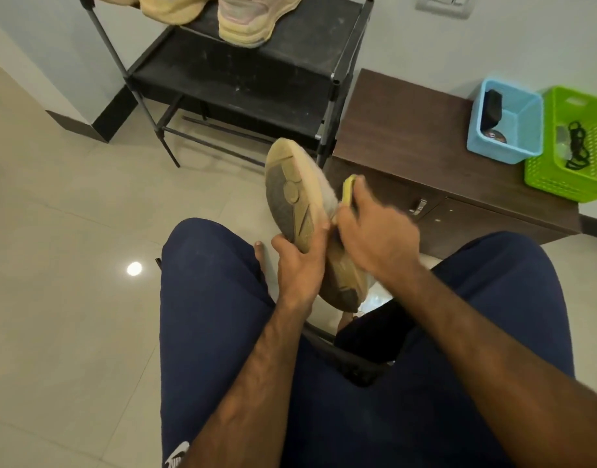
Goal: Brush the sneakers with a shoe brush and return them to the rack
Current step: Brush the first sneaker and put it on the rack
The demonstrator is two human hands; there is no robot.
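Brushing step in hand, by my read. Left hand (pixel 300 261) grips the sneaker (pixel 292 197) at mid-sole, tipped sole-out above the knees. Right hand (pixel 374 228) is closed on the yellow brush (pixel 348 189), bristles against the sneaker's upper. Further out, the rack (pixel 243 79) carries two more sneakers (pixel 249 25) at its top far edge; its lower shelf is bare. Next: finish the upper, then reach forward and set it on the rack.

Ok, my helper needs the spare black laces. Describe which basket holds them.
Find the dark wooden cabinet right of the shoe rack. Two baskets sit on top; take the green basket with perforated sides at the far right, not the solid blue one.
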